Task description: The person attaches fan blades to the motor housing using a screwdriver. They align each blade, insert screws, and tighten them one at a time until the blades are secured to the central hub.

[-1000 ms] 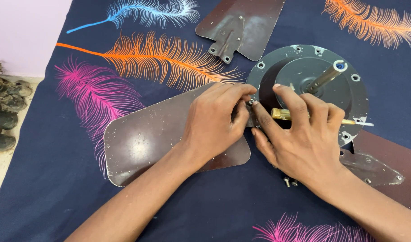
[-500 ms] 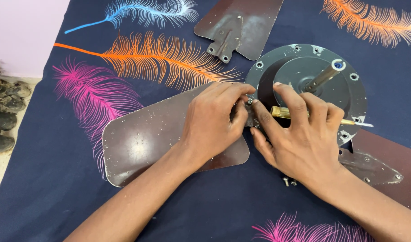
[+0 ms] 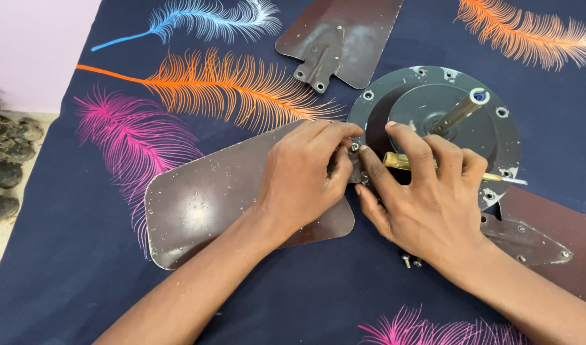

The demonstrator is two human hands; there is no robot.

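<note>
Both hands, left hand [image 3: 304,179] and right hand [image 3: 427,198], on one screw [image 3: 354,147].

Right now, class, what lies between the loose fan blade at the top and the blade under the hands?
Only bare feather-print cloth, seen in the head view.

The left hand [image 3: 302,176] covers the bracket end of the near blade [image 3: 203,204]. The right hand [image 3: 427,204] hides most of the screwdriver [image 3: 398,161]. The far blade [image 3: 350,32] and right blade [image 3: 561,223] are cut by the edges. The screw between the fingertips is too small to tell.
</note>
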